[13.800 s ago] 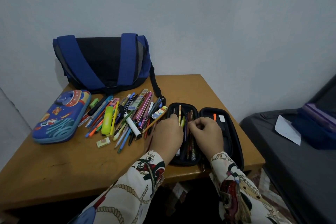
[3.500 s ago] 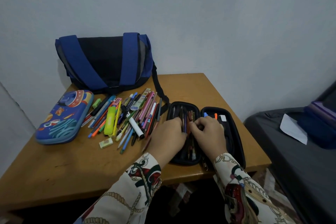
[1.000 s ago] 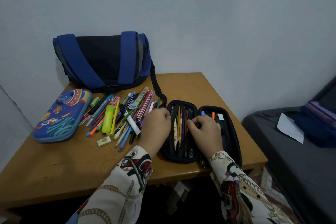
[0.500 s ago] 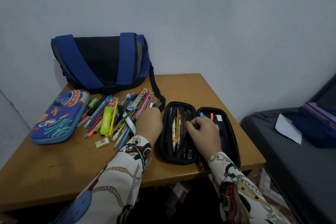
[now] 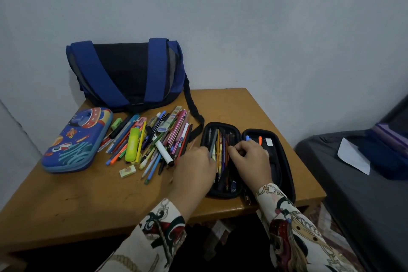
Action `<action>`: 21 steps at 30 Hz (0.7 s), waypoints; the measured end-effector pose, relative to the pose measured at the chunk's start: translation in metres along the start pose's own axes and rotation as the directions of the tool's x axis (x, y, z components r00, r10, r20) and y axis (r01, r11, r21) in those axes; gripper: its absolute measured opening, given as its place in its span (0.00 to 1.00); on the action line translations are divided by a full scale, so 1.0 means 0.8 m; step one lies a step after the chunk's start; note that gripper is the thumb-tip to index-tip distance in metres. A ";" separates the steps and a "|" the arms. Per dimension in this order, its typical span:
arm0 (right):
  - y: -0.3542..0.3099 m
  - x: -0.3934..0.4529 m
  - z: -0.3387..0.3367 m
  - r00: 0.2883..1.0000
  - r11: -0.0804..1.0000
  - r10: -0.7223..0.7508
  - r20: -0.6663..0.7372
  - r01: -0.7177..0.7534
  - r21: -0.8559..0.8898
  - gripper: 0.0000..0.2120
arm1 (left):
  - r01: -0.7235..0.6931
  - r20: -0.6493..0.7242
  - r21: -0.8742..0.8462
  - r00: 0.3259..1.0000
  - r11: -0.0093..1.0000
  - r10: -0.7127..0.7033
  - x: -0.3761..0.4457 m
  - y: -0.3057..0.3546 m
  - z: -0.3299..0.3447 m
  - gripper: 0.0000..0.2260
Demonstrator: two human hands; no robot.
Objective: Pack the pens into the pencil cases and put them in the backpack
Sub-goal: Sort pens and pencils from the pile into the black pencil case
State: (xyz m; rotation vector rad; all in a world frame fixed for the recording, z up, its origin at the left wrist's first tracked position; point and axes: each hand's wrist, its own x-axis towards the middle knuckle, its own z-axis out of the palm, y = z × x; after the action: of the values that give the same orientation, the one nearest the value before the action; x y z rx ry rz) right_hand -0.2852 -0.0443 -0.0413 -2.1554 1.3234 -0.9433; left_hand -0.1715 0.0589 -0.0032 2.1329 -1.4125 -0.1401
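An open black pencil case (image 5: 283,174) lies near the table's front right, with several pens and pencils (image 5: 223,152) in its left half. My left hand (image 5: 193,172) rests at the case's left edge and pinches a grey pen (image 5: 213,140) laid over that half. My right hand (image 5: 250,158) sits on the case's middle, fingers curled down among the packed pens. A loose pile of pens and markers (image 5: 154,137) lies left of the case. A closed blue space-print pencil case (image 5: 77,139) is at the far left. The blue and black backpack (image 5: 125,73) stands against the wall.
A small eraser (image 5: 127,171) lies in front of the pile. The backpack's strap (image 5: 194,115) trails down to the black case. The wooden table (image 5: 88,201) ends just behind my wrists. A dark couch (image 5: 364,194) with a paper sheet (image 5: 353,157) stands to the right.
My left hand reached left into the loose pile and came back to the black case holding a grey pen. My right hand stayed on the case's middle.
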 end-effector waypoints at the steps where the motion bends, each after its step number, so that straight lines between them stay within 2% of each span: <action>1: 0.000 0.000 0.000 1.000 1.000 0.001 -0.001 -0.001 0.001 0.14 | 0.000 0.019 0.002 1.000 1.000 0.000 -0.004 0.002 0.002 0.08; 6: 0.002 0.001 0.002 1.000 1.000 0.002 0.001 -0.002 0.004 0.14 | -0.036 0.089 0.017 0.995 0.999 0.035 -0.009 0.006 0.012 0.07; 11: 0.003 0.000 0.001 1.000 1.000 -0.012 -0.009 0.012 -0.003 0.14 | -0.075 0.087 0.034 0.994 0.997 0.072 -0.005 0.010 0.018 0.11; 14: 0.002 -0.001 0.001 1.000 1.000 -0.010 -0.003 0.010 -0.002 0.13 | -0.115 0.134 0.082 0.986 0.990 0.103 -0.003 0.011 0.021 0.13; 17: 0.003 -0.001 0.001 1.000 1.000 -0.003 -0.006 0.003 0.017 0.13 | -0.123 0.179 0.018 0.977 0.992 0.118 -0.003 0.009 0.021 0.12; 19: 0.003 -0.001 0.001 1.000 1.000 -0.002 -0.008 0.002 0.023 0.13 | -0.079 0.136 -0.072 0.987 0.994 0.089 -0.003 0.007 0.014 0.12; 21: 0.002 -0.001 0.001 1.000 1.000 0.000 -0.006 0.000 0.026 0.13 | -0.023 0.030 -0.102 0.999 0.995 0.026 0.000 -0.001 0.004 0.11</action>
State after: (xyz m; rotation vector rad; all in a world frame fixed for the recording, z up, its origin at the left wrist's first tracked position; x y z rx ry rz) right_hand -0.2859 -0.0447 -0.0434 -2.1348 1.3063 -0.9628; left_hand -0.1723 0.0577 -0.0060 2.0383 -1.4179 -0.2313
